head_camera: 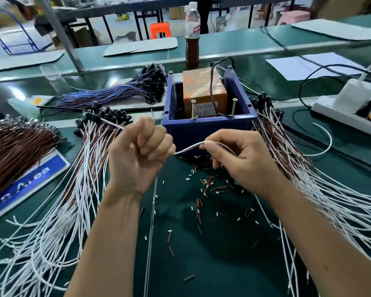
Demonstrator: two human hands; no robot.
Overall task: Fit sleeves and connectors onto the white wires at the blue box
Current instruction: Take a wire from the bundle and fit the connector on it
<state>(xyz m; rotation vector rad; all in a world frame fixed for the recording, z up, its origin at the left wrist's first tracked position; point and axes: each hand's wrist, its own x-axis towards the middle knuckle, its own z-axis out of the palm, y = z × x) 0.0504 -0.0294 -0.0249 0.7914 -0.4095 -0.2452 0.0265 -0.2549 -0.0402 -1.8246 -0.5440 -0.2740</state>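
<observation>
Both hands are raised over the green desk (201,264), just near of the blue box (208,127). The left hand (137,155) is curled into a fist around a white wire (189,147); one end of the wire pokes up above the fist and the rest runs out to the right. The right hand (242,159) pinches that same wire between thumb and forefinger, its other fingers loosely bent beneath.

The blue box stands at the middle of the desk, holding an orange block (204,91) with two upright screws (193,109) at its near edge. A fan of white wires (69,211) with black connectors at their far ends lies on the left, and a second fan (321,189) lies on the right. Small brown and white sleeve pieces (208,185) are scattered on the desk below the hands. A bottle (192,33) stands beyond the box.
</observation>
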